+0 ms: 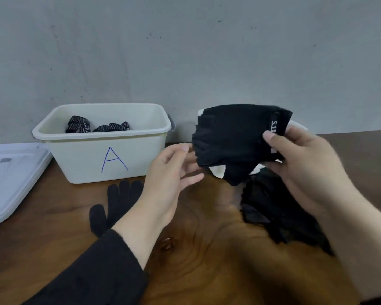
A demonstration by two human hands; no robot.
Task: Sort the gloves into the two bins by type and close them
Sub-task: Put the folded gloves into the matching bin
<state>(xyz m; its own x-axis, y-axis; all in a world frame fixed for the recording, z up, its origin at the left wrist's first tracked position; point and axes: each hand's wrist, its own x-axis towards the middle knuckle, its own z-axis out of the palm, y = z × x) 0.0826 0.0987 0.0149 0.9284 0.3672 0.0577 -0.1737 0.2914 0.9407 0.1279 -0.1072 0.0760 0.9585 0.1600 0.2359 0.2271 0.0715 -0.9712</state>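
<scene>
RISK | I saw right hand pinching the black glove right of bin A, left hand open, fingertips touching it | second bin mostly hidden (behind glove): misdrop likely.

Lid left of bin A, glove before it on table

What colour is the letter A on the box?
Blue, on the white bin; head view.
</scene>
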